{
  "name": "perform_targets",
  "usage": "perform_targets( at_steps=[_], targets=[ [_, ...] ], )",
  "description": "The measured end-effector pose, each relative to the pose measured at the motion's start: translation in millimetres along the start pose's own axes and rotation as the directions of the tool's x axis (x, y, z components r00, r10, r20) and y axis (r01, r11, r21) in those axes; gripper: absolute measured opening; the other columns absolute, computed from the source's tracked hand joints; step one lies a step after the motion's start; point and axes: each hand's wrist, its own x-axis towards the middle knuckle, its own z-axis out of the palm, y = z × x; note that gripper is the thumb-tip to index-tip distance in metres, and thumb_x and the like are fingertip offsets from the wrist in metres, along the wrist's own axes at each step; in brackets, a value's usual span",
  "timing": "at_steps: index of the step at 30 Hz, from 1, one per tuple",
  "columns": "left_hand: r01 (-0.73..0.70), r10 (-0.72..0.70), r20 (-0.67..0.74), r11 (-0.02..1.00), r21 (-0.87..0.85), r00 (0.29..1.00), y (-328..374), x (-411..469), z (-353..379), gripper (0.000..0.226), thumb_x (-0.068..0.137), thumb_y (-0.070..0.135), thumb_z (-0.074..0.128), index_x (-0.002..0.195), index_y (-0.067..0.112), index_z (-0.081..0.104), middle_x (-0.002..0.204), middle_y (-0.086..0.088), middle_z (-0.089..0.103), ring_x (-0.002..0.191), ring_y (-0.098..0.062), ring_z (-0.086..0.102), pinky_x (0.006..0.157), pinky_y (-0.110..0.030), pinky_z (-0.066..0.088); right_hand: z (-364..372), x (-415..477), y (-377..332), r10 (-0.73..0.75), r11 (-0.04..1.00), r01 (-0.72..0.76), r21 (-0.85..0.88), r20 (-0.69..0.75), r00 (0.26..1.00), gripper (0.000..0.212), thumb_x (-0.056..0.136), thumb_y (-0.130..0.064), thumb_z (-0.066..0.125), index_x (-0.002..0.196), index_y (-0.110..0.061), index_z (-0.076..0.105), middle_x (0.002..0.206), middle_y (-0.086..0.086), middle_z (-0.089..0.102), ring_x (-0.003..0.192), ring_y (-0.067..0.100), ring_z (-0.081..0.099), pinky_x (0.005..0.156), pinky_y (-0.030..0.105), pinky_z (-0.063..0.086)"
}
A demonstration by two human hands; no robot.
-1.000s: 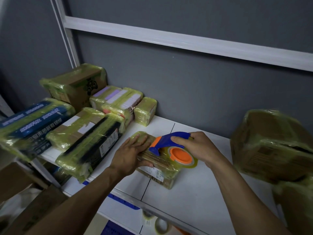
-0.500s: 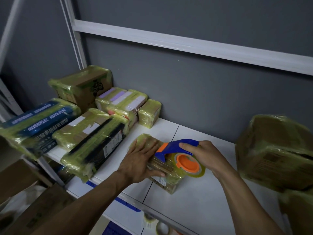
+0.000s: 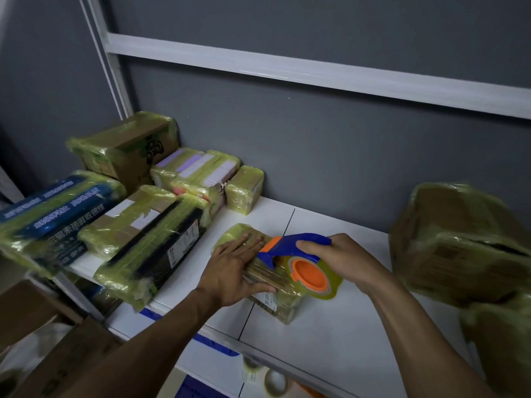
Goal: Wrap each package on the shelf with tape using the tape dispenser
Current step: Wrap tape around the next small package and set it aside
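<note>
The package being wrapped (image 3: pixel 273 304) lies flat on the white shelf (image 3: pixel 330 326), close to its front edge and across a seam between two panels. It already wears a yellowish skin of tape. The left hand (image 3: pixel 232 271) rests on its near-left part with fingers straight and spread, thumb along the side, most likely to pin it so the pull of the tape does not drag it. The right hand (image 3: pixel 342 259) is wrapped round the blue handle of the tape dispenser (image 3: pixel 309 275), whose nose sits on the package top just beside the left fingertips. The orange-hubbed roll hangs off the right side, which suits a strip being laid lengthwise.

To the left, well apart, a heap of taped packages (image 3: pixel 149 234) leans over the shelf's edge. Behind it stand a brown carton (image 3: pixel 129 145) and a small block (image 3: pixel 244 188) against the grey wall. At the far right a larger taped box (image 3: pixel 459 242) is blurred, so how it sits is hard to tell.

Every parcel is sealed, so none shows its contents. Below the shelf lie what look like loose tape rolls (image 3: pixel 275 382).
</note>
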Motion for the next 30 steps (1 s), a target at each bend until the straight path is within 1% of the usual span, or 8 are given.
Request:
perform_targets(
  at_steps=[5,11,14,16,20,24,26,30],
  targets=[
    [0.016,-0.016,-0.007,0.998,0.057,1.000,-2.7,4.3,0.4,0.110,0.069,0.098,0.045,0.159,0.036,0.028,0.164,0.025,0.015,0.151,0.003,0.001,0.119,-0.029,0.006,-19.1,-13.2,2.5,-0.020,0.999,0.022,0.041,-0.040,0.999,0.042,0.086,-0.052,0.075,0.082,-0.011,0.078,0.080,0.011,0.077,0.071,0.018,0.070,0.072,0.035,0.052],
    [-0.065,0.064,0.017,0.992,0.106,0.998,-1.8,7.2,4.8,0.099,0.077,0.095,0.037,0.159,0.046,0.011,0.166,0.018,0.011,0.153,-0.007,0.001,0.120,-0.036,0.005,-13.6,-20.4,12.6,-0.003,0.999,0.005,0.043,-0.062,0.998,0.041,0.087,-0.051,0.075,0.091,-0.010,0.079,0.087,0.012,0.077,0.087,0.028,0.074,0.077,0.038,0.056],
    [-0.097,0.097,0.007,0.984,0.152,0.995,-3.0,6.4,7.8,0.090,0.081,0.093,0.033,0.157,0.046,0.024,0.166,0.013,0.018,0.155,-0.015,0.009,0.119,-0.037,0.006,-15.0,-23.3,14.7,0.028,0.996,-0.025,0.080,-0.045,0.999,0.037,0.088,-0.049,0.074,0.094,-0.013,0.079,0.087,0.008,0.079,0.089,0.026,0.075,0.086,0.042,0.059],
    [-0.128,0.130,-0.005,0.980,0.150,0.992,-8.0,6.2,9.2,0.089,0.082,0.092,0.034,0.156,0.042,0.031,0.166,0.012,0.018,0.155,-0.016,0.009,0.120,-0.039,0.008,-13.0,-24.1,17.9,0.031,0.994,-0.027,0.105,-0.037,0.999,0.039,0.087,-0.049,0.075,0.094,-0.011,0.079,0.089,0.010,0.078,0.088,0.026,0.075,0.083,0.040,0.058],
    [-0.172,0.168,0.058,0.983,0.068,0.984,-31.1,12.8,-4.1,0.093,0.079,0.091,0.039,0.157,0.043,0.025,0.166,0.021,0.012,0.156,-0.009,0.002,0.125,-0.048,0.012,4.9,-21.8,13.4,0.012,0.993,-0.008,0.116,-0.034,0.999,0.041,0.085,-0.051,0.077,0.089,-0.010,0.079,0.089,0.014,0.077,0.076,0.018,0.071,0.075,0.033,0.053],
    [-0.132,0.145,0.172,0.987,-0.088,0.974,-25.3,16.4,-16.3,0.116,0.061,0.095,0.058,0.158,0.043,0.021,0.164,0.027,0.013,0.153,0.003,-0.004,0.124,-0.041,-0.007,14.6,-14.2,8.8,0.015,0.995,-0.009,0.097,-0.055,0.998,0.040,0.084,-0.052,0.077,0.089,-0.011,0.079,0.088,0.012,0.077,0.086,0.028,0.075,0.077,0.038,0.057],
    [-0.113,0.123,0.113,0.990,-0.090,0.986,-15.5,11.2,-6.8,0.115,0.060,0.094,0.061,0.157,0.047,0.022,0.163,0.030,0.013,0.152,0.005,-0.004,0.122,-0.036,-0.011,13.5,-13.2,9.2,0.026,0.995,-0.022,0.094,-0.045,0.999,0.041,0.084,-0.053,0.077,0.090,-0.013,0.079,0.087,0.010,0.078,0.089,0.028,0.075,0.084,0.044,0.060],
    [-0.093,0.079,-0.115,0.988,-0.124,0.990,-19.4,4.0,16.0,0.102,0.060,0.089,0.067,0.149,0.044,0.045,0.156,0.031,0.032,0.149,0.006,0.014,0.120,-0.033,0.009,15.0,-15.4,11.1,0.029,0.996,-0.029,0.084,-0.003,1.000,0.036,0.086,-0.051,0.076,0.093,-0.016,0.079,0.087,0.007,0.078,0.088,0.025,0.076,0.087,0.044,0.060]
  ],
)
